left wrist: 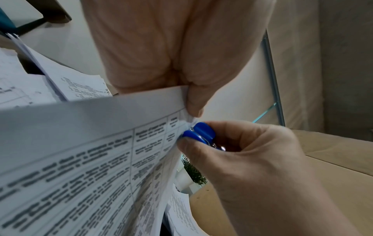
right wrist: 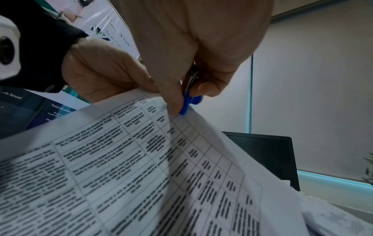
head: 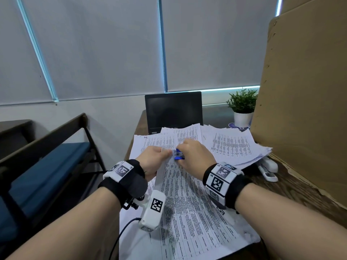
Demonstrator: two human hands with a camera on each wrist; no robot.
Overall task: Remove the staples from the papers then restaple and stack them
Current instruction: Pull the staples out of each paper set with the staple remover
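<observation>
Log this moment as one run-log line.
step: staple removal | left hand: pinches paper set corner | right hand: grips blue staple remover at corner | white stapler: idle

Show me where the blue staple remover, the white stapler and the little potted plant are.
blue staple remover [left wrist: 198, 133]: left wrist view, on its blue grip.
white stapler [head: 268, 168]: head view, on its body.
potted plant [head: 242, 118]: head view, on its white pot.

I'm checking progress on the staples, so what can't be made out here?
- Staple: hidden by the blue staple remover and right hand at the packet corner; left hand pinches there.
- Printed text: blurred in the wrist views.
- White stapler: partly under the paper pile, head view.
</observation>
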